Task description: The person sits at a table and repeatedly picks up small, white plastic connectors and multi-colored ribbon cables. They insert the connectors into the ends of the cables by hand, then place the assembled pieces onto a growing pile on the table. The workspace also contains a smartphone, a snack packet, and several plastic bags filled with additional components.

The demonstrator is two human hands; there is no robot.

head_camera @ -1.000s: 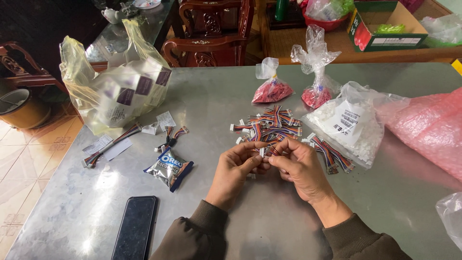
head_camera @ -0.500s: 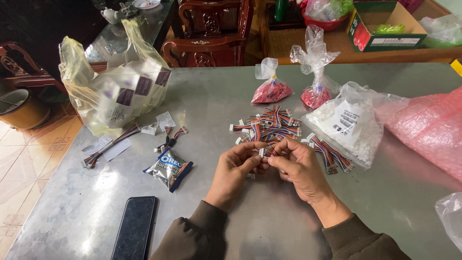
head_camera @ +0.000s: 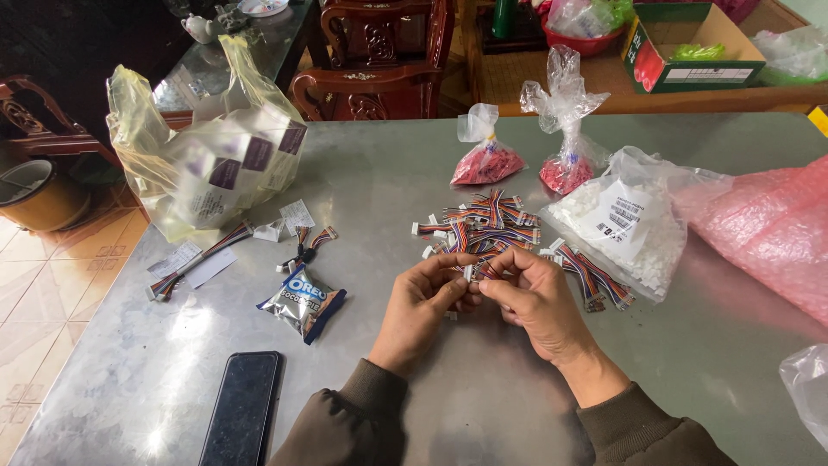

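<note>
We find the fingers (head_camera: 455, 274) of both hands pinched together on one small white connector (head_camera: 469, 273) with coloured wires; it sits between the fingertips, just above the bench (head_camera: 517, 406). The left hand (head_camera: 423, 309) grips it from the left with thumb and forefinger closed on it; the right hand (head_camera: 533, 298) closes on it from the right, its other fingers curled. How the wires run inside the grip we cannot tell.

Just beyond the hands lies a loose pile of like cables (head_camera: 479, 223), touching the bench. Right of the pile, more cables (head_camera: 595, 278) lie against a clear bag of white parts (head_camera: 630, 233). Behind stand two small knotted bags of red pieces (head_camera: 488, 162) (head_camera: 565, 173), and a pink bag (head_camera: 768, 229) at the right edge.

Left of the hands we note a snack packet (head_camera: 304, 300), a dark phone (head_camera: 243, 406) lying flat, two separate cable bundles (head_camera: 198, 259) (head_camera: 306, 248), paper slips (head_camera: 297, 214) and a large yellowish bag of boxes (head_camera: 216, 164).
</note>
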